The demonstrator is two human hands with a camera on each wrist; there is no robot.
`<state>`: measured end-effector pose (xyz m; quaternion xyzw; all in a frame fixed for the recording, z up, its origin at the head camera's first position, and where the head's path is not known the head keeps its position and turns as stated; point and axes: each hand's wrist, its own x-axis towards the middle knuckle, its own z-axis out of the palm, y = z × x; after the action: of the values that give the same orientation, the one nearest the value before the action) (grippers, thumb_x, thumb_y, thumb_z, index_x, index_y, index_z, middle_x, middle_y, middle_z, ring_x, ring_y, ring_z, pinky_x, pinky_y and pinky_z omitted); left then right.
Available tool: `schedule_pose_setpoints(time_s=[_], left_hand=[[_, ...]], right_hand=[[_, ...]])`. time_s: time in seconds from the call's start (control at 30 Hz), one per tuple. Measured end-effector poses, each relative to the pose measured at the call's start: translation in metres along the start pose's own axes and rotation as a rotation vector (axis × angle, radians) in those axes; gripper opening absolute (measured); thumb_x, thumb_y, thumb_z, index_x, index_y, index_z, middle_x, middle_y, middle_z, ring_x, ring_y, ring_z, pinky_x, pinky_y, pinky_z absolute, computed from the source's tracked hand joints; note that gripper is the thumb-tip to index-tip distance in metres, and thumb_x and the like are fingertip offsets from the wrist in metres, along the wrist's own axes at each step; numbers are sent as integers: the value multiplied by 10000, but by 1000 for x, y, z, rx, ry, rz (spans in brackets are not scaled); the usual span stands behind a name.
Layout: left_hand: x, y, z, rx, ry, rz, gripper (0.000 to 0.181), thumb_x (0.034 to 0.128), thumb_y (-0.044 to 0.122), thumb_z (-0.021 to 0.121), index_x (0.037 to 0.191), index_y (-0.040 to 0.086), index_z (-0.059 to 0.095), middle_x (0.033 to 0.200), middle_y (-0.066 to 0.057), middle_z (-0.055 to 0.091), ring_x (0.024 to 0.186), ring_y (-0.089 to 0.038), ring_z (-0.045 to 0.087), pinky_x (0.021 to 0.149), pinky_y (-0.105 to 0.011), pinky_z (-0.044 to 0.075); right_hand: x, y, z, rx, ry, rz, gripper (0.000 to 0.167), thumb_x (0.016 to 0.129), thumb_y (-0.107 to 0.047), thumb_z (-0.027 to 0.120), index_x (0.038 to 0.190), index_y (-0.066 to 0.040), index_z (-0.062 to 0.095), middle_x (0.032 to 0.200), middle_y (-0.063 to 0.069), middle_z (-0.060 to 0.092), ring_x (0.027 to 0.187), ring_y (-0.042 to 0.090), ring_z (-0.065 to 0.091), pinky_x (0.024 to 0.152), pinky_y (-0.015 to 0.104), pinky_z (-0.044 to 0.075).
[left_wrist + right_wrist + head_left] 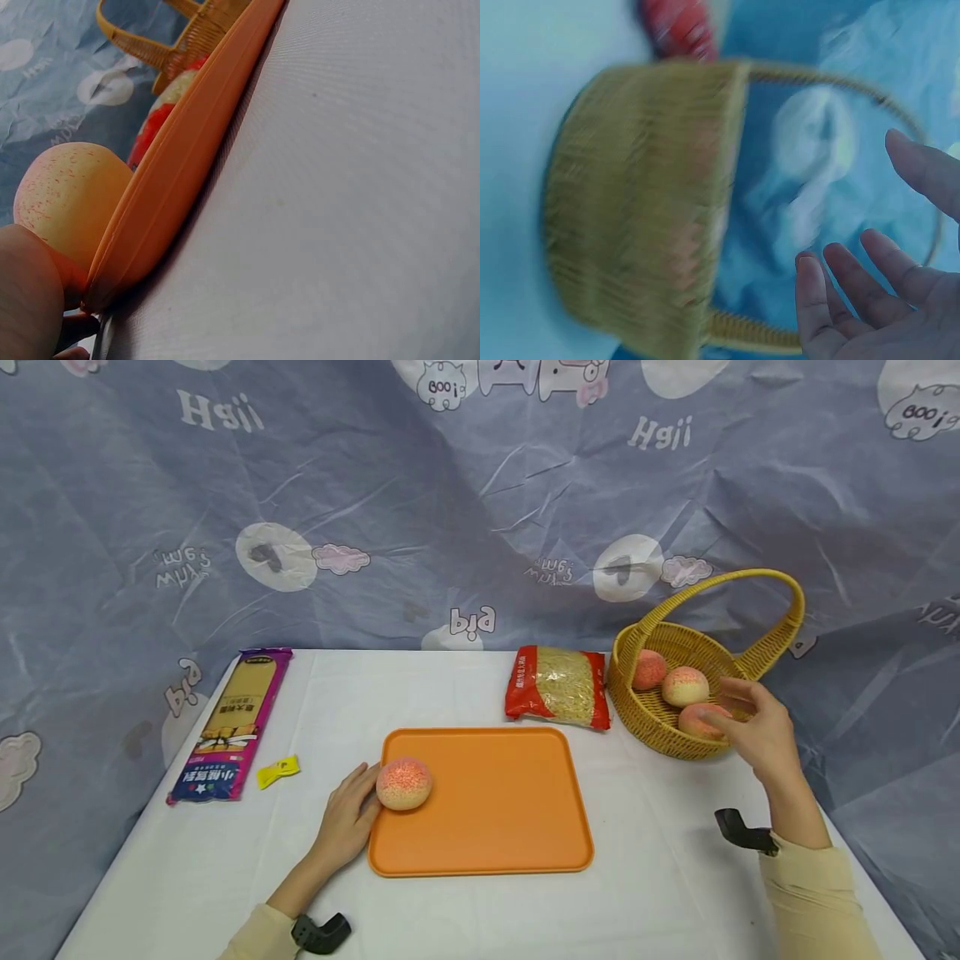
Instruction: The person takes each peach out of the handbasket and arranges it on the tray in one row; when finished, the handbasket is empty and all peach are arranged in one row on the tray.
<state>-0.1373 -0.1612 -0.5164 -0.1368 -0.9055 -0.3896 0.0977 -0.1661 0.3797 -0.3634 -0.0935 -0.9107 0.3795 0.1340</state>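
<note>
A pink-and-cream peach [404, 783] sits at the left side of the orange tray [495, 802]. My left hand [347, 817] rests against the tray's left edge, close beside that peach; in the left wrist view the thumb side meets the rim [161, 195], and part of the fingers is hidden. Over the right side of the yellow woven basket [675, 739] is my right hand [761, 727], fingers apart and holding nothing. Inside the basket lie a far peach [649, 669], a middle peach [685, 686] and a near peach [699, 720], closest to the right fingertips.
A red-ended bag of pale yellow food [564, 685] lies left of the basket, behind the tray. At the table's left lie a long purple-edged packet [236, 718] and a small yellow wrapped piece [278, 772]. The basket's tall handle [757, 575] arches above it. A printed grey-blue cloth hangs behind.
</note>
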Motion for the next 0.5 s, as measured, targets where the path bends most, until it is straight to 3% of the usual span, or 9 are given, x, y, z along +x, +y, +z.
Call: schedule_pose_setpoints(time_s=[0.1,0.23,0.37,0.43,0.5], left_hand=[[0,0,-1,1,4,-1,457,955,86,537,1401,-9,504,1462,-179,493,1408,-399,347,1066,-623,267],[0,0,-1,-8,12,3,455,949,82,546,1392,-13,513,1454,-182,502,1403,-400,356,1065,-619,276],[0,0,0,-12,19,11,455,942,74,552,1387,-17,517,1449,-182,507,1397,-402,365,1059,-615,285],[1,0,0,-11,21,12,454,941,75,556,1385,-17,519,1447,-182,509,1395,-402,368,1058,-613,289],[1,0,0,-11,21,10,456,940,75,558,1385,-15,520,1448,-181,509,1395,-400,367,1056,-612,291]], right_hand=[[10,16,-2,-29,-27,59,744,903,-360,686,1470,2,369,1424,295,436,1235,415,460,644,45,395],[20,29,-1,-31,-65,106,793,903,-373,680,1490,20,319,1447,334,402,1289,501,419,617,61,406],[29,35,2,-62,-95,132,856,893,-380,693,1508,35,267,1495,343,330,1321,531,377,805,322,513],[33,38,5,-79,-111,135,873,888,-364,703,1507,53,250,1491,356,314,1320,535,368,844,455,486],[38,41,8,-95,-120,130,891,875,-343,726,1500,74,247,1464,371,336,1295,523,388,825,457,484]])
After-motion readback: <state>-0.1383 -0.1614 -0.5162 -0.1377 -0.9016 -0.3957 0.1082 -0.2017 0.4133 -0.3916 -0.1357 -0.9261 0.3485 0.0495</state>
